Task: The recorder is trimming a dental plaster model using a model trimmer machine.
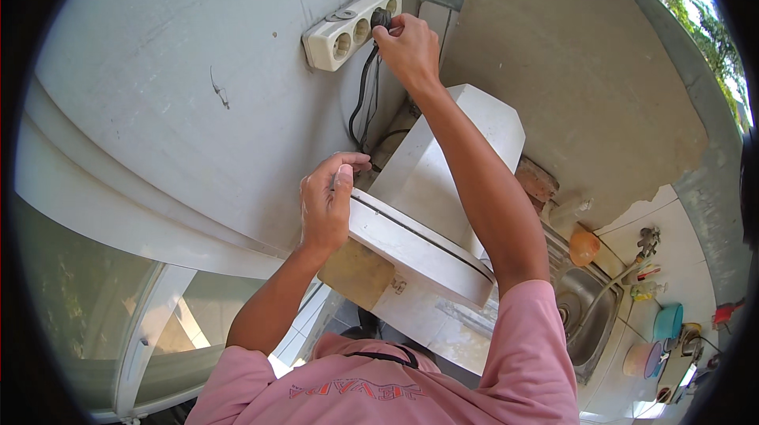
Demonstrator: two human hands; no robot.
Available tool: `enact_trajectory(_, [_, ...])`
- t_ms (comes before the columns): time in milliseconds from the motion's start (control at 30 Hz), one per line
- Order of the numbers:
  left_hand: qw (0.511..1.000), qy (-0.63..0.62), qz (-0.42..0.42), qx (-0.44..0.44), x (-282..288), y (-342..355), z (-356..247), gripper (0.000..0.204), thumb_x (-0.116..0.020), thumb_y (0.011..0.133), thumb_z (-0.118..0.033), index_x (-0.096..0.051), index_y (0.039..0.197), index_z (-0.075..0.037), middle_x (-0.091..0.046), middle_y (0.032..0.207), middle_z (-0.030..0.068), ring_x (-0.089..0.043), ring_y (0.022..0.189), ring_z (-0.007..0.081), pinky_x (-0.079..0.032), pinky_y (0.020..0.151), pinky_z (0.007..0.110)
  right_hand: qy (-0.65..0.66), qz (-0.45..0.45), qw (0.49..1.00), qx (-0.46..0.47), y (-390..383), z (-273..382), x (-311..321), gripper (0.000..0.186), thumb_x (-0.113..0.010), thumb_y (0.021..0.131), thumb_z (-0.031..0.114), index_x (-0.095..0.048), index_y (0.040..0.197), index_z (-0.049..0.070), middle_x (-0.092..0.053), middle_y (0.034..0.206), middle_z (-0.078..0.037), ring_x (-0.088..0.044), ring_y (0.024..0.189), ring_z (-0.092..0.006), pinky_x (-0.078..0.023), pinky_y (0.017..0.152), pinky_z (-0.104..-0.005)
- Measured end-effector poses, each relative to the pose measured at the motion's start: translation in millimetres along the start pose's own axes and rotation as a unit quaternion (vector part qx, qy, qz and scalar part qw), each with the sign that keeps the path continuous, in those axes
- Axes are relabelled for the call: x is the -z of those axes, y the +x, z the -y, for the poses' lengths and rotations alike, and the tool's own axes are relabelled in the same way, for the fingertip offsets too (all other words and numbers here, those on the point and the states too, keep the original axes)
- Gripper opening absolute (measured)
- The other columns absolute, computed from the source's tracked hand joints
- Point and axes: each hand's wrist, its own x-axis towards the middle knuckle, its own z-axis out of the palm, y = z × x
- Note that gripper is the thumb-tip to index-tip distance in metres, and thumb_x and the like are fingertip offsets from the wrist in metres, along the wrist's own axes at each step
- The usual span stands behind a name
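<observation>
A white power strip (324, 49) with several sockets is fixed to the pale wall. My right hand (407, 53) is closed on a black plug (381, 19) at one of its sockets, with a black cord (361, 101) hanging down beneath it. My left hand (324, 204) touches the near left corner of a white boxy appliance (419, 259), its fingers loosely bent and apart; what lies behind them is partly hidden. My right forearm crosses over the appliance's upper housing (407, 168).
At the right is a steel sink (599, 326) with a tap (647, 243), an orange bowl (583, 247), a teal tub (666, 318) and small items. A brick (538, 180) sits behind the appliance. Glazed panels (71, 283) are at lower left; a beige board (577, 69) stands behind.
</observation>
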Motion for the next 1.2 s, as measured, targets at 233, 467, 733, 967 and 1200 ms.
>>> enact_trajectory(233, [1.000, -0.002, 0.024, 0.005, 1, 2, 0, 0.044, -0.034, 0.093, -0.027, -0.062, 0.097, 0.007, -0.066, 0.088, 0.0156, -0.061, 0.087, 0.0219, -0.044, 0.082, 0.033, 0.280, 0.215, 0.934, -0.056, 28, -34, 28, 0.035, -0.065, 0.087, 0.032, -0.064, 0.093, -0.002, -0.063, 0.078, -0.005, -0.062, 0.070, -0.0118, -0.051, 0.066, -0.0240])
enact_trajectory(467, [0.999, 0.035, 0.016, -0.005, 8, 4, 1, 0.042, -0.035, 0.088, -0.026, -0.062, 0.096, 0.006, -0.064, 0.091, 0.0199, -0.061, 0.089, 0.0301, -0.042, 0.089, 0.040, 0.187, 0.097, 0.975, 0.063, 45, -48, 21, 0.048, -0.062, 0.087, 0.042, -0.051, 0.103, -0.002, -0.057, 0.100, -0.010, -0.057, 0.083, -0.0157, -0.047, 0.074, -0.0288])
enact_trajectory(733, [0.997, 0.033, -0.005, -0.076, 12, -2, 7, 0.034, -0.043, 0.082, -0.018, -0.060, 0.101, 0.004, -0.064, 0.092, 0.0187, -0.060, 0.088, 0.0347, -0.033, 0.098, 0.051, 0.280, -0.166, 0.945, 0.023, 67, 7, -40, 0.063, -0.035, 0.095, 0.049, -0.029, 0.130, -0.002, -0.029, 0.135, -0.022, -0.034, 0.125, -0.0355, -0.027, 0.104, -0.0418])
enact_trajectory(967, [0.997, 0.026, -0.056, -0.054, 11, 1, 12, 0.040, -0.039, 0.090, -0.025, -0.059, 0.104, 0.006, -0.063, 0.095, 0.0151, -0.055, 0.075, 0.0175, -0.043, 0.066, 0.029, 0.219, -0.135, 0.964, 0.065, 23, 20, 24, 0.051, -0.041, 0.095, 0.038, -0.036, 0.128, 0.000, -0.041, 0.130, -0.016, -0.036, 0.125, -0.0260, -0.024, 0.105, -0.0368])
enact_trajectory(1200, [0.999, 0.024, -0.020, 0.021, 9, 5, 19, 0.036, -0.046, 0.092, -0.027, -0.060, 0.105, 0.004, -0.064, 0.095, 0.0096, -0.055, 0.078, 0.0135, -0.044, 0.068, 0.027, 0.115, -0.060, 0.991, 0.037, -90, 4, 157, 0.037, -0.044, 0.097, 0.029, -0.048, 0.121, 0.001, -0.051, 0.126, -0.016, -0.046, 0.122, -0.0263, -0.034, 0.105, -0.0397])
